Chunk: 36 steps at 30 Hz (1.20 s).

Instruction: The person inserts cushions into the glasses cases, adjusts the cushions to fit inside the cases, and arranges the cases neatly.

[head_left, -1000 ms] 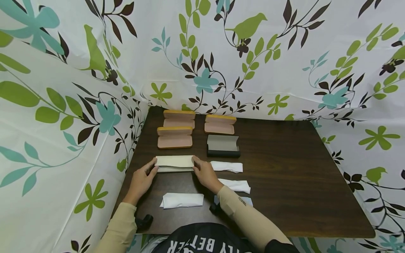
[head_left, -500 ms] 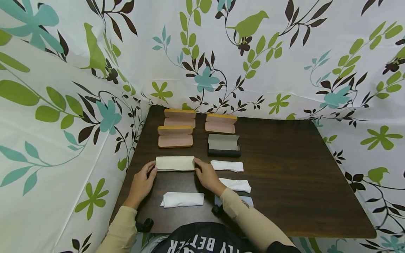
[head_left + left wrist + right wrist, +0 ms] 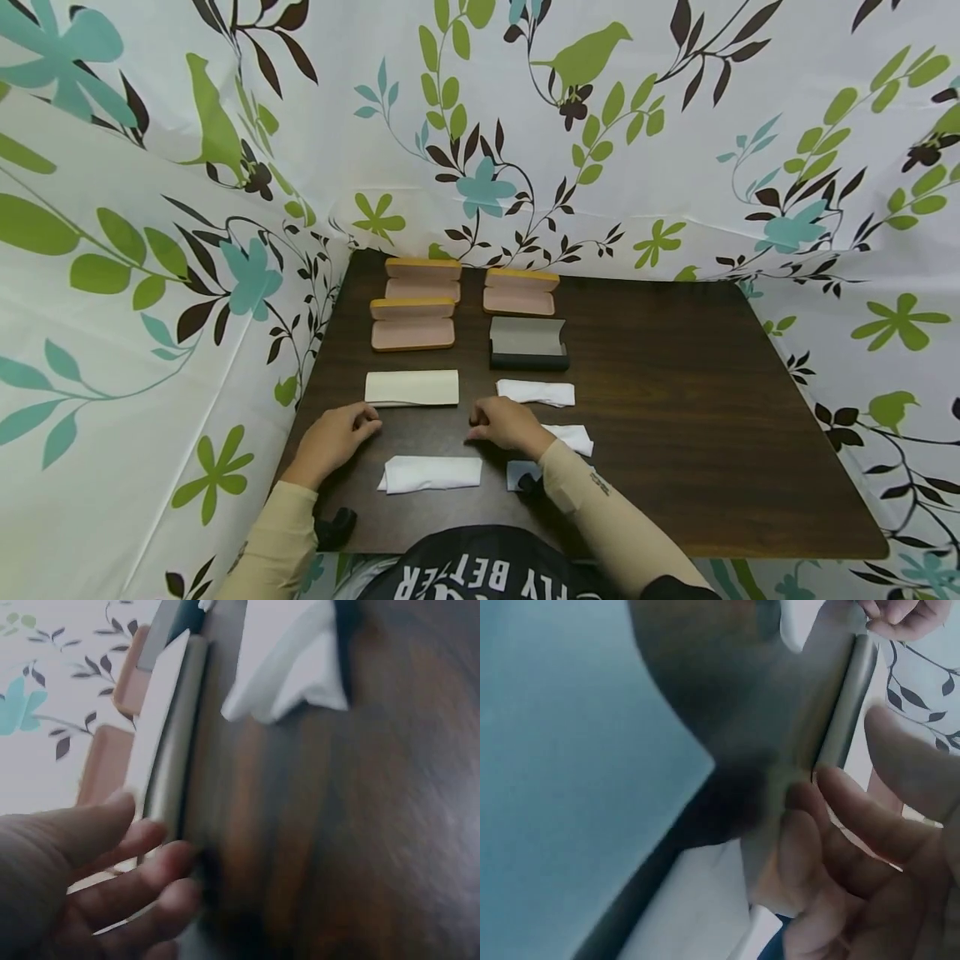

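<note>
A cream glasses case [image 3: 412,388] lies on the left half of the table with its flap down over the front. Just short of its left end is my left hand [image 3: 330,440], fingers loosely bent around nothing; the left wrist view shows a narrow gap under the flap [image 3: 160,712]. My right hand [image 3: 512,423] hovers right of the case, fingers curled loosely and holding nothing. It partly covers a white cloth [image 3: 573,438], while another white cloth [image 3: 536,392] lies just beyond it. A light blue cloth [image 3: 577,772] looms large in the right wrist view.
Behind stand two open pink-lined cases [image 3: 412,333] [image 3: 520,300], with another pink-lined case [image 3: 422,289] at the back left. An open dark case [image 3: 529,362] with grey lining is nearby. In front lies a folded white cloth [image 3: 431,473]. A patterned curtain [image 3: 480,125] borders the brown table [image 3: 697,417].
The cream case's flap came down over its front. Both hands have since let go of its ends and drawn back toward the body, the right one also shifting right.
</note>
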Each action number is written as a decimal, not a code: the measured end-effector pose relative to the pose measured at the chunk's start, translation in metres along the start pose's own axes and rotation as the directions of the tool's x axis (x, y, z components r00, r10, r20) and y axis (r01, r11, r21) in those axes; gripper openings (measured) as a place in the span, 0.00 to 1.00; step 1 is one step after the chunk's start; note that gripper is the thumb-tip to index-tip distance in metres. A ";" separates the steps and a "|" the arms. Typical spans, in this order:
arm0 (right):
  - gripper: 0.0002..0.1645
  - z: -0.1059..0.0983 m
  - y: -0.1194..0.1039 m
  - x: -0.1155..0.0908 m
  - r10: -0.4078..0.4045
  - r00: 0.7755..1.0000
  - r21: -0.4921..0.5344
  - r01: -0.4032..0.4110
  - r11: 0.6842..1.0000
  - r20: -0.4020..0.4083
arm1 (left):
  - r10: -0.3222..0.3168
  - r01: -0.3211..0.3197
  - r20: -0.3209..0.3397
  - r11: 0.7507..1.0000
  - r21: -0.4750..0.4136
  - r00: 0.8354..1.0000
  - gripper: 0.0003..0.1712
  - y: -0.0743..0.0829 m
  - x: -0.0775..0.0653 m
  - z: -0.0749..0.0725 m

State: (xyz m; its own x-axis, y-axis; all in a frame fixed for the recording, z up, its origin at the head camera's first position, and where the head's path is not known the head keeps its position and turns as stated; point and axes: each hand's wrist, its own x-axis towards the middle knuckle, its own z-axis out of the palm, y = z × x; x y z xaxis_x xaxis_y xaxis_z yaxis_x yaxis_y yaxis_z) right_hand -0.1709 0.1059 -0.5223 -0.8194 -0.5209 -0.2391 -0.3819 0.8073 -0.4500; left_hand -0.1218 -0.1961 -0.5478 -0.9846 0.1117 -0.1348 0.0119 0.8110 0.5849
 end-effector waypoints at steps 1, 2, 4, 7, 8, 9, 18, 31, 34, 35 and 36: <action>0.15 0.001 0.000 -0.001 -0.010 0.999 -0.020 0.011 1.000 0.039 | 0.029 -0.028 0.055 1.000 -0.009 0.998 0.10 0.001 0.000 0.001; 0.16 0.002 0.001 -0.002 -0.020 0.997 -0.037 0.023 0.999 0.070 | 0.060 -0.058 0.104 0.998 -0.015 0.993 0.11 0.003 0.000 0.001; 0.17 0.007 0.002 -0.003 -0.043 0.993 -0.070 0.051 0.996 0.111 | 0.121 -0.117 0.181 0.993 -0.034 0.976 0.14 0.005 -0.001 0.003; 0.18 0.012 0.002 -0.005 -0.067 0.987 -0.110 0.083 0.990 0.144 | 0.200 -0.201 0.226 0.979 -0.020 0.953 0.18 0.008 -0.002 0.007; 0.18 0.014 0.002 -0.005 -0.074 0.987 -0.124 0.092 0.988 0.145 | 0.226 -0.229 0.224 0.973 -0.015 0.948 0.18 0.009 -0.003 0.008; 0.18 0.015 0.001 -0.006 -0.077 0.986 -0.142 0.098 0.985 0.145 | 0.244 -0.248 0.220 0.969 -0.010 0.944 0.18 0.009 -0.003 0.010; 0.14 0.018 -0.007 -0.009 -0.084 0.978 -0.229 0.128 0.965 0.192 | 0.233 -0.259 0.231 0.962 0.089 0.945 0.18 0.019 -0.006 0.016; 0.13 0.006 0.001 -0.005 -0.201 0.938 0.077 0.186 0.979 0.283 | 0.360 -0.348 0.338 0.933 -0.097 0.870 0.16 0.011 -0.003 0.006; 0.13 0.003 0.008 -0.003 -0.238 0.943 0.145 0.208 0.967 0.232 | 0.369 -0.289 0.366 0.923 -0.254 0.854 0.12 0.010 -0.001 0.001; 0.12 0.003 0.010 -0.002 -0.239 0.947 0.174 0.204 0.963 0.213 | 0.372 -0.274 0.364 0.916 -0.292 0.854 0.11 0.010 -0.001 0.000; 0.12 0.003 0.012 -0.001 -0.238 0.952 0.203 0.198 0.959 0.192 | 0.374 -0.266 0.356 0.911 -0.317 0.857 0.11 0.009 0.000 0.000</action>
State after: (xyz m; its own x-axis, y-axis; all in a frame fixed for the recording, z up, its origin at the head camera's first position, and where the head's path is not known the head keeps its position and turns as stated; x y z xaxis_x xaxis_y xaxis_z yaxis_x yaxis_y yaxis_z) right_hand -0.1735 0.1155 -0.5302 -0.6075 -0.7411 -0.2859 -0.4419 0.6144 -0.6536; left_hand -0.1220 -0.1884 -0.5425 -0.7768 0.6031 -0.1814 0.2173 0.5270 0.8216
